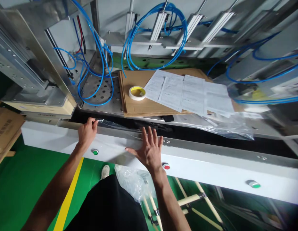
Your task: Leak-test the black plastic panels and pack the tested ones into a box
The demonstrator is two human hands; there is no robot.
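Observation:
My left hand [87, 133] is closed in a pinch at the top edge of the long white machine panel [206, 163]. From its fingertips a strip of clear plastic film [110, 124] stretches to the right over the dark gap behind the panel. My right hand [150, 149] lies flat with its fingers spread over the panel's front and upper edge, holding nothing. A red button [166, 166] sits just right of its wrist, and a green button [95, 152] is below my left hand. What lies deep in the gap is too dark to make out.
Behind the gap, cardboard sheets [139, 110] carry a tape roll [133, 96] and printed papers [171, 91]. A clear bag [235, 130] hangs over the ledge. Blue air hoses [129, 41] loop overhead. Below are crumpled plastic [132, 179] and a pipe frame [189, 199].

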